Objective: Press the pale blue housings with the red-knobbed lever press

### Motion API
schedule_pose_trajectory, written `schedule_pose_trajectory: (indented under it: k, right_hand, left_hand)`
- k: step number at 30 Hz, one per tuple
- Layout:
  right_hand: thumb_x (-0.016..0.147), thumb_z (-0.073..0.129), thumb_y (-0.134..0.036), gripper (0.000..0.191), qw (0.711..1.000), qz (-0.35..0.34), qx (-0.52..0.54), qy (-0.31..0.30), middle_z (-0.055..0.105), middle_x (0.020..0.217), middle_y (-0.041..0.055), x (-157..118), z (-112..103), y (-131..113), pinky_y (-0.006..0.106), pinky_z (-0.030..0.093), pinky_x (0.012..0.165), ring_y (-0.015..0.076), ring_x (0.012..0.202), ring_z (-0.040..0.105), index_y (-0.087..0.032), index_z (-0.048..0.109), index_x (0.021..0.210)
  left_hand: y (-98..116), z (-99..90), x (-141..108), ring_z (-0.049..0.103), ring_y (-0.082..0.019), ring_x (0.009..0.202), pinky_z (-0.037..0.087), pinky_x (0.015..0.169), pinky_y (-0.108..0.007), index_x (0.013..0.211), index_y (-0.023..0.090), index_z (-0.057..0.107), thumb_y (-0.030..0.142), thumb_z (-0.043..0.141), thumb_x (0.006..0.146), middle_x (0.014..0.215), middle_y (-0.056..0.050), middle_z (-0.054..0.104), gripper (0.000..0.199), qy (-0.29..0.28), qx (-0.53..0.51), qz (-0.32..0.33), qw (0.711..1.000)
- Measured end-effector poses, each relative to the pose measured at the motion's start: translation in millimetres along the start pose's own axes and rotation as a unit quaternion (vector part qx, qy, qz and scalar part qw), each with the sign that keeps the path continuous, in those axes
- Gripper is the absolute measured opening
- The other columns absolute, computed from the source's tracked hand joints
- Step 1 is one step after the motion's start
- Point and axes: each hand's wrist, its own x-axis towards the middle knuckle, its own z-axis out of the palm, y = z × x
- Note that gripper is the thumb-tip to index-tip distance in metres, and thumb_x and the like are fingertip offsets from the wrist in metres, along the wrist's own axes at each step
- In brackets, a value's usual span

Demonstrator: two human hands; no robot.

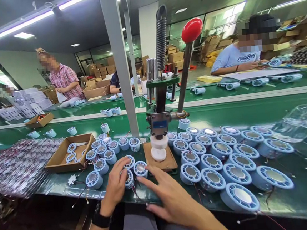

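A: Right hand (173,190): how is it sitting?

B: It is spreading wide, thumb standing well apart from the fingers. 2 fingertips are lying at the right and lower edges of a silver-topped cylinder (140,168). They are touching it or stopping just beside it; I'm not telling which. The hand is not closing around it.

A: Left hand (118,182)?

B: Half curling. Thumb and fingers are bending over 2 more blue pieces: a lower cylinder (128,180) by the thumb, and a rear cylinder (131,161) beyond, partly hiding behind a fingertip. Whether it is gripping either, I cannot tell; the hand is covering the contact. A black watch (101,216) is circling that wrist.

A: Where is the silver-topped piece lying, then?

B: It is standing upright on the green bench (159,180), between the 2 hands, closer to the right fingertips. The 2 others are standing just left of it.

A: Surroundings?

B: A hand press (160,123) with a red knob (192,30) is rising just beyond. Under it a white disc (158,154) is resting on a brown board (171,163). Many blue cylinders (211,162) are crowding the right. A cardboard box (57,169) is holding blue rings (70,148) at left.
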Motion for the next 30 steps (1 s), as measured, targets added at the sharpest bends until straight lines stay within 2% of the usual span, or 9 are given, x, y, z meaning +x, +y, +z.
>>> schedule_pose_trajectory:
  k: [4, 9, 13, 16, 20, 22, 24, 27, 30]
  right_hand:
    - [0.064, 0.081, -0.061, 0.101, 0.997, 0.014, -0.024, -0.067, 0.014, 0.160, 0.0187, 81, 31, -1, 0.060, 0.042, 0.104, 0.0438, 0.139, 0.037, -0.037, 0.035, 0.150]
    - [0.067, 0.074, -0.068, 0.091, 0.992, 0.020, -0.044, -0.119, 0.022, 0.154, 0.0264, 102, 37, -1, 0.058, 0.052, 0.087, 0.0439, 0.116, 0.059, -0.029, 0.045, 0.144]
    - [0.064, 0.081, -0.057, 0.076, 0.988, 0.060, -0.040, -0.135, 0.023, 0.154, 0.0251, 78, 31, -21, 0.054, 0.054, 0.084, 0.0408, 0.107, 0.064, -0.027, 0.057, 0.130]
    - [0.063, 0.079, -0.062, 0.071, 0.992, 0.070, -0.007, -0.107, 0.021, 0.155, 0.0191, 37, 15, -33, 0.048, 0.056, 0.082, 0.0364, 0.106, 0.065, -0.031, 0.059, 0.124]
    - [0.060, 0.078, -0.064, 0.070, 0.991, 0.117, -0.029, 0.065, 0.018, 0.157, 0.0116, -42, -27, -22, 0.038, 0.058, 0.084, 0.0312, 0.113, 0.062, -0.032, 0.062, 0.120]
    - [0.064, 0.076, -0.063, 0.068, 0.953, 0.219, -0.113, 0.177, 0.017, 0.157, 0.0100, -85, -56, 0, 0.036, 0.057, 0.087, 0.0304, 0.117, 0.059, -0.030, 0.063, 0.121]
    - [0.072, 0.070, -0.063, 0.061, 0.872, 0.372, -0.212, 0.236, 0.021, 0.156, 0.0093, -126, -87, 30, 0.037, 0.058, 0.084, 0.0313, 0.114, 0.060, -0.029, 0.064, 0.123]
    - [0.081, 0.057, -0.067, 0.060, 0.744, 0.569, -0.279, 0.214, 0.029, 0.151, 0.0129, -172, -123, 85, 0.042, 0.058, 0.076, 0.0330, 0.103, 0.064, -0.030, 0.061, 0.128]
    - [0.083, 0.051, -0.069, 0.069, 0.709, 0.647, -0.247, 0.135, 0.036, 0.143, 0.0197, -193, -138, 137, 0.046, 0.055, 0.080, 0.0337, 0.097, 0.066, -0.026, 0.055, 0.137]
  left_hand:
    - [-17, 7.6, -1, 0.049, -0.024, 0.135, 0.035, 0.117, -0.047, 0.135, 0.018, 0.054, 0.044, 0.040, 0.097, 0.142, -0.013, 0.055, 0.047, 0.092, -0.135, -0.110, 0.980]
    - [-30, 20.4, -3, 0.057, -0.027, 0.126, 0.043, 0.110, -0.046, 0.134, 0.015, 0.052, 0.058, 0.041, 0.094, 0.133, -0.017, 0.060, 0.059, 0.102, -0.227, -0.180, 0.952]
    - [-22, 12.4, 23, 0.065, -0.025, 0.109, 0.051, 0.100, -0.045, 0.125, 0.014, 0.057, 0.048, 0.040, 0.096, 0.119, -0.015, 0.067, 0.048, 0.065, -0.211, -0.131, 0.966]
    - [-18, 14.2, 62, 0.057, -0.026, 0.122, 0.042, 0.111, -0.050, 0.122, 0.016, 0.059, 0.031, 0.042, 0.093, 0.128, -0.013, 0.062, 0.037, 0.041, -0.041, -0.013, 0.998]
    - [-26, 39.7, 99, 0.042, -0.033, 0.137, 0.033, 0.116, -0.057, 0.124, 0.013, 0.058, 0.021, 0.045, 0.086, 0.137, -0.016, 0.055, 0.041, -0.017, 0.182, 0.134, 0.974]
    - [-32, 50.8, 105, 0.040, -0.035, 0.138, 0.035, 0.114, -0.058, 0.125, 0.013, 0.057, 0.022, 0.042, 0.087, 0.136, -0.018, 0.054, 0.041, -0.027, 0.239, 0.175, 0.955]
    - [-37, 55.0, 103, 0.043, -0.035, 0.134, 0.038, 0.111, -0.057, 0.123, 0.013, 0.056, 0.023, 0.039, 0.090, 0.132, -0.018, 0.055, 0.040, -0.023, 0.268, 0.195, 0.943]
    - [-37, 52.8, 97, 0.049, -0.033, 0.126, 0.042, 0.109, -0.053, 0.122, 0.013, 0.055, 0.025, 0.034, 0.092, 0.127, -0.018, 0.054, 0.039, -0.022, 0.277, 0.203, 0.939]
    - [-34, 50.5, 93, 0.050, -0.031, 0.124, 0.043, 0.109, -0.051, 0.122, 0.013, 0.054, 0.025, 0.031, 0.093, 0.127, -0.017, 0.053, 0.039, -0.020, 0.274, 0.201, 0.940]
